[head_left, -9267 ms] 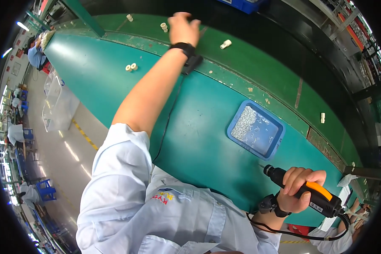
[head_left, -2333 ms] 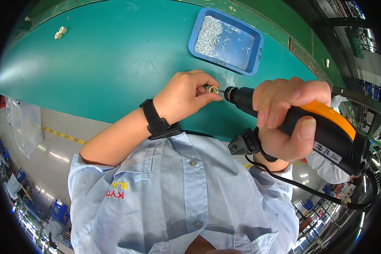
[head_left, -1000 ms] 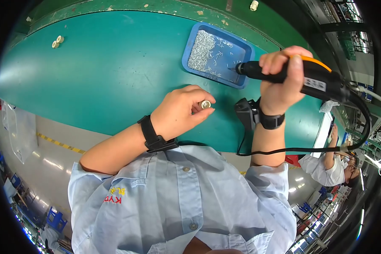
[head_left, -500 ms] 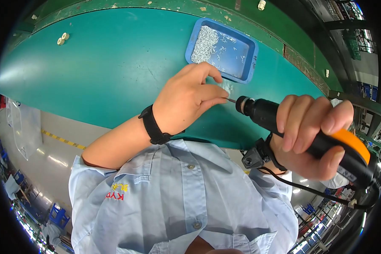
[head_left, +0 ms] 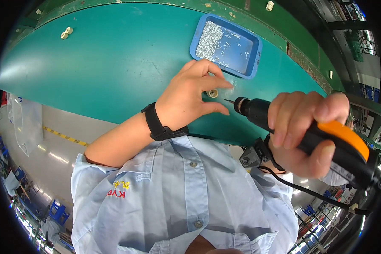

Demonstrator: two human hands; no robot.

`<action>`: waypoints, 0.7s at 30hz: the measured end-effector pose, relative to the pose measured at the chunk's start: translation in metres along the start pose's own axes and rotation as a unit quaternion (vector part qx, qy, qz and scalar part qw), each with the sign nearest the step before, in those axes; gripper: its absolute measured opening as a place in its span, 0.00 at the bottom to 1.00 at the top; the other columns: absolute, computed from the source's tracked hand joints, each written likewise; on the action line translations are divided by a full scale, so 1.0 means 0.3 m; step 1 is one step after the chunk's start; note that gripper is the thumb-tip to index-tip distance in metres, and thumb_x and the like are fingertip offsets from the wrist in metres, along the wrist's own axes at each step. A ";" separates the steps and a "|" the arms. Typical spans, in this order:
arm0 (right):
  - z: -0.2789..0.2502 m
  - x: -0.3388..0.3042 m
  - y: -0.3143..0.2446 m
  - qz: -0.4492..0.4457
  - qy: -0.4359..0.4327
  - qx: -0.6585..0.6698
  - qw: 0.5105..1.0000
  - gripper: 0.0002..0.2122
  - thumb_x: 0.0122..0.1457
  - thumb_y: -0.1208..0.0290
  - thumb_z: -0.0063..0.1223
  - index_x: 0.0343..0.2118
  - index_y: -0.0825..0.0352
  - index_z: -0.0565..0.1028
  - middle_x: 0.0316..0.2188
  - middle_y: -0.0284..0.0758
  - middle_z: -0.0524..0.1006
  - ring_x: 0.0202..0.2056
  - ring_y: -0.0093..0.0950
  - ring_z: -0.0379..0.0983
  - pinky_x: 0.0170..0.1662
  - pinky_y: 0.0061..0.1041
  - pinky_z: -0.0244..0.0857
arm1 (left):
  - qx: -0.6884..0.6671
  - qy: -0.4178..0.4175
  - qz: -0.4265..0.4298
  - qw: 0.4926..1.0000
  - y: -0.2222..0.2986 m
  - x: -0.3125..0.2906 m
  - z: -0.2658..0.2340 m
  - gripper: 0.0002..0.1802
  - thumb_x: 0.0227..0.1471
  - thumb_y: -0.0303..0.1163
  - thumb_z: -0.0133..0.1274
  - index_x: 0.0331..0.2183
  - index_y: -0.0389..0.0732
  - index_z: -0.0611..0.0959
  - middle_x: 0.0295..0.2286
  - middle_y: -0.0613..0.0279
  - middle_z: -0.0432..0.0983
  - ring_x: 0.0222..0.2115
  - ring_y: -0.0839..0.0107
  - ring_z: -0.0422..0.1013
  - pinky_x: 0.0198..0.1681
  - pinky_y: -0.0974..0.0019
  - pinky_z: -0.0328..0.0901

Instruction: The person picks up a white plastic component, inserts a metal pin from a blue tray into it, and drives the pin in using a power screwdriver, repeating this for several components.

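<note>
One cream fitting (head_left: 213, 93) within the curl of my left grip (head_left: 190, 92), thumb and forefinger parted, whether otherwise held I cannot tell – likely light, stiff, best pinched by its outer wall – plus one power screwdriver (head_left: 258, 113), clasped in my right grip (head_left: 305, 129)

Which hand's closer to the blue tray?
Left. The left hand is by the near edge of the blue tray; the right hand is farther off to the lower right.

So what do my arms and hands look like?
Your left hand and right hand are bare. A light blue short sleeve leaves the left forearm bare. A black strap circles the left wrist; a boxy black device sits at the right wrist, a black cable nearby.
</note>
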State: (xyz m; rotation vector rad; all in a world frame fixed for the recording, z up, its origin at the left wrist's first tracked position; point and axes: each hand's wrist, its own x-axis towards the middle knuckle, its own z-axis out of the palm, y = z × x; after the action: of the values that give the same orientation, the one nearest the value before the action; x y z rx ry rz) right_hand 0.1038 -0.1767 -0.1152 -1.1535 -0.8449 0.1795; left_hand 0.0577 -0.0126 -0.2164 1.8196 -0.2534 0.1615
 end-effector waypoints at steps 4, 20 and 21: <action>0.002 -0.010 0.028 0.009 0.061 -0.016 0.998 0.15 0.55 0.58 0.45 0.36 0.66 0.62 0.13 0.27 0.64 0.12 0.19 0.58 0.20 0.21 0.54 | 0.093 -0.001 -0.042 0.995 -0.034 -0.004 0.002 0.15 0.32 0.28 0.64 0.29 0.42 0.81 0.27 0.63 0.70 0.31 0.63 0.68 0.35 0.64 0.64; 0.048 -0.010 0.088 0.082 0.136 -0.084 0.984 0.15 0.54 0.59 0.47 0.33 0.66 0.61 0.12 0.29 0.62 0.12 0.21 0.59 0.19 0.23 0.55 | -0.002 -0.073 -0.109 0.991 -0.078 0.004 -0.002 0.14 0.34 0.24 0.62 0.30 0.39 0.81 0.22 0.60 0.74 0.24 0.66 0.70 0.28 0.67 0.66; 0.047 -0.009 0.090 0.082 0.136 -0.084 0.984 0.15 0.54 0.59 0.47 0.33 0.66 0.61 0.12 0.29 0.62 0.12 0.21 0.59 0.19 0.23 0.55 | -0.001 -0.073 -0.109 0.991 -0.079 0.004 -0.001 0.14 0.34 0.24 0.62 0.30 0.39 0.81 0.22 0.60 0.74 0.24 0.66 0.70 0.28 0.67 0.66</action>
State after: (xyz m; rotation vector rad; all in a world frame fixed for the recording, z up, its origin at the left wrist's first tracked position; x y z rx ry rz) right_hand 0.1001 -0.1561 -0.1378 -1.3711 -0.5301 0.0835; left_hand 0.0650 -0.0065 -0.2381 1.8445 -0.1561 -0.1250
